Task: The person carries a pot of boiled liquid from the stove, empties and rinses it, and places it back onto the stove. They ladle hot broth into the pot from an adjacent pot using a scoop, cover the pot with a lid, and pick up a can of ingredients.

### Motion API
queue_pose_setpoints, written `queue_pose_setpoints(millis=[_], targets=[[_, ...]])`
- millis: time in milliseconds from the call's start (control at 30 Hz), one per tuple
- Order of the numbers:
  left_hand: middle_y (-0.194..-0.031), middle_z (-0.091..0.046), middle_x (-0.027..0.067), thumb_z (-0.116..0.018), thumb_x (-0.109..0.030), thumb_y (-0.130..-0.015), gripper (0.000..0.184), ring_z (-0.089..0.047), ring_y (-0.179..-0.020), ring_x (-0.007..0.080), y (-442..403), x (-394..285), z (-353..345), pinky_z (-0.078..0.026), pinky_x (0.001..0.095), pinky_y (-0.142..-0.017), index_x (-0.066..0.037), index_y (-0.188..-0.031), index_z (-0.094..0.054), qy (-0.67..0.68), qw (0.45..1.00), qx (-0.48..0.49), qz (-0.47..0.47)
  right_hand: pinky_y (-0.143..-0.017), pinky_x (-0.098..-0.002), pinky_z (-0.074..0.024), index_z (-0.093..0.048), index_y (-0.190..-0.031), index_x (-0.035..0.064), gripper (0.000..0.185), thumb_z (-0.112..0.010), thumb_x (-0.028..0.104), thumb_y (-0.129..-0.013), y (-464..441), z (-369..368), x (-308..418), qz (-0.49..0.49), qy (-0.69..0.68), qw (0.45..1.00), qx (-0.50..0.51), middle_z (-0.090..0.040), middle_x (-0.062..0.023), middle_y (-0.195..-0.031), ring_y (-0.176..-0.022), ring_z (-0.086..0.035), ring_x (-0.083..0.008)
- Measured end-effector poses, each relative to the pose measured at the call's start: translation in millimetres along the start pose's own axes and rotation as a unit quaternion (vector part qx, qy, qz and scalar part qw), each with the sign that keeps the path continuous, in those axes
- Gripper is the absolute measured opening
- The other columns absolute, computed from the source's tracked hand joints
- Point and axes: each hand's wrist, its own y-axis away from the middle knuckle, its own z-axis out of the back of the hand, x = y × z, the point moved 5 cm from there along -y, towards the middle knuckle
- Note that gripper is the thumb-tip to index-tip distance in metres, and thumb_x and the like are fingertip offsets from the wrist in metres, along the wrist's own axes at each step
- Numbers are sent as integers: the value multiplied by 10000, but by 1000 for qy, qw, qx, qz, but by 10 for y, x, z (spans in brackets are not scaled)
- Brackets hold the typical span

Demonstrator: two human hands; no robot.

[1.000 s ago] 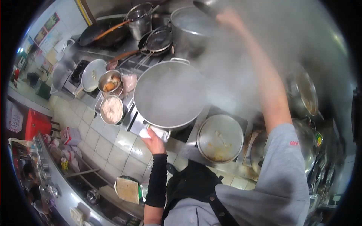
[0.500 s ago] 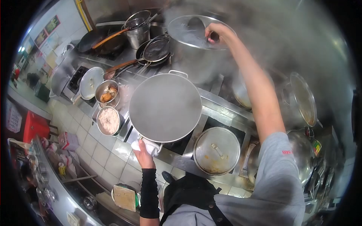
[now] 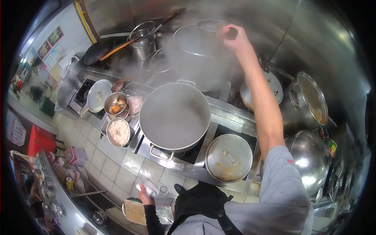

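The left hand [image 3: 145,197] grips a white cloth [image 3: 151,188], probably against hot metal, while the right hand [image 3: 238,41] curls above a tall pot [image 3: 196,70], its hold unclear through steam [image 3: 168,68], and the open wide pot [image 3: 201,111] stands between both.

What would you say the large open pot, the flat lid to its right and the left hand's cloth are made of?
The pot: dull grey metal with a brighter rim, probably aluminium, though steam veils it. The lid: similar matte grey metal, stained yellow-brown. The cloth in the left hand: white, softly folded fabric, perhaps cotton.
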Motion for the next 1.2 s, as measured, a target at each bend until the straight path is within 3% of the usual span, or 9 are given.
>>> queue_pose_setpoints(millis=[233,300,333,367,433,533,833,933,1200], targets=[[-954,-636,65,-543,-312,-918,315,-618,-854,253,335,1686,1855,-516,419,-757,-67,-1110,-590,-132,962,-110,210,-475,-203,-485,-373,-853,-95,175,-512,-75,-749,932,-546,13,-3,71,996,52,-448,-158,-768,-628,-490,-192],[-996,-659,96,-530,-280,-895,292,-631,-907,286,361,2011,2172,-509,413,-814,-105,-1112,-616,-541,816,147,139,-472,-180,-484,-382,-813,-95,133,-498,-89,-751,1238,-677,-12,4,104,991,80,-435,-162,-766,-621,-476,-182],[-1017,-671,111,-524,-264,-883,289,-637,-934,302,434,2115,2203,-506,411,-843,-124,-1112,-629,-664,704,242,67,-466,-176,-478,-356,-881,-147,183,-487,-83,-770,1406,-731,-57,-5,112,990,81,-425,-166,-803,-625,-477,-166],[-1026,-668,115,-517,-264,-884,292,-635,-942,305,525,2223,2303,-503,411,-848,-128,-1116,-631,-689,667,279,52,-459,-172,-473,-330,-950,-200,248,-476,-78,-790,1581,-784,-106,-13,120,989,81,-416,-170,-840,-628,-479,-151],[-1045,-662,122,-504,-263,-885,298,-629,-959,312,601,2352,2354,-498,411,-859,-136,-1122,-634,-683,660,303,76,-432,-162,-456,-290,-1040,-283,355,-458,-53,-828,1889,-821,-215,-15,136,988,76,-405,-167,-863,-624,-475,-122],[-1073,-652,133,-484,-262,-888,310,-621,-983,321,593,2456,2363,-491,411,-874,-148,-1131,-638,-684,646,329,80,-459,-159,-480,-398,-826,-167,166,-498,-42,-784,2282,-787,-416,-45,158,984,66,-433,-142,-793,-601,-501,-127],[-1157,-624,165,-426,-258,-895,355,-597,-1058,350,148,2564,2481,-469,412,-921,-183,-1159,-651,-690,631,351,56,-371,-176,-432,-518,-716,-27,72,-581,9,-718,2940,-413,-1022,-30,339,939,-46,-560,-134,-704,-512,-540,-109],[-1087,-651,183,-627,-467,-745,516,-607,-1043,354,-17,2562,2605,-480,424,-888,-158,-1157,-651,-662,668,339,31,-364,-205,-421,-527,-687,2,79,-594,33,-714,3010,-288,-1194,-10,372,927,-52,-566,-112,-661,-495,-543,-121],[-1101,-647,180,-544,-401,-791,448,-606,-1049,347,122,2556,2821,-469,412,-915,-141,-1136,-661,-669,667,326,36,-342,-301,-408,-553,-683,-44,73,-612,-3,-688,3078,-165,-1497,66,531,840,-92,-535,-123,-627,-458,-558,-196]])
